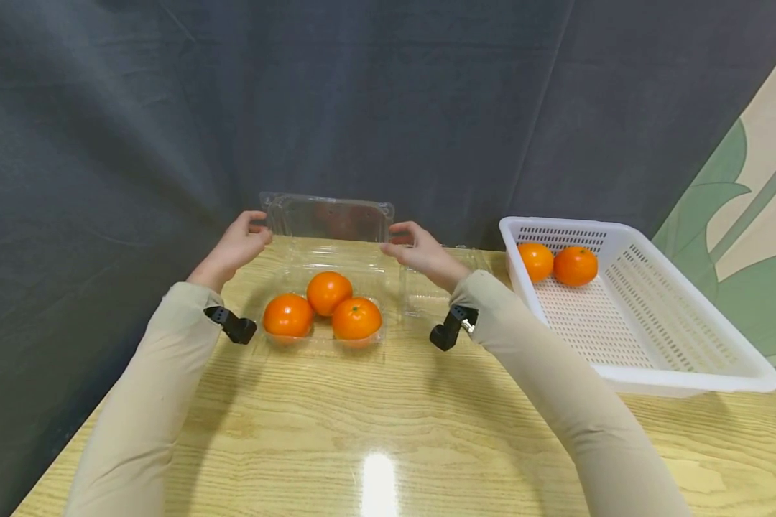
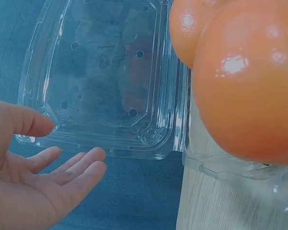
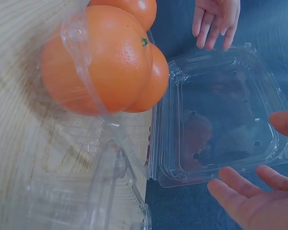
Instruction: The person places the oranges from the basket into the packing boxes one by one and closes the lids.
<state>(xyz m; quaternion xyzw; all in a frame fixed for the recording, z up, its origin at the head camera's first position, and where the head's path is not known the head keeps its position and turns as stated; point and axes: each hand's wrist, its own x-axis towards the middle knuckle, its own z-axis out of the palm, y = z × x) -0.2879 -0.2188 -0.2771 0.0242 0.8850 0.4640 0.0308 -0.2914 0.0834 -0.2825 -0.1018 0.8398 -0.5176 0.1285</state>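
Note:
A clear plastic clamshell box (image 1: 320, 341) stands on the table with three oranges (image 1: 329, 293) in its base. Its hinged lid (image 1: 330, 219) is raised at the back. My left hand (image 1: 238, 244) is at the lid's left side, fingers spread and loosely bent; in the left wrist view its thumb (image 2: 38, 123) overlaps the lid's corner. Opposite it, my right hand (image 1: 423, 251) has its fingers apart at the lid's right side. Whether either hand touches the lid, I cannot tell. Neither hand grips anything.
Another clear plastic container (image 1: 423, 298) lies right of the box, partly under my right hand. A white perforated basket (image 1: 685, 377) farther right holds two oranges (image 1: 575, 266). Behind the table hangs a dark cloth (image 1: 388, 108). The wooden tabletop (image 1: 310, 431) extends in front.

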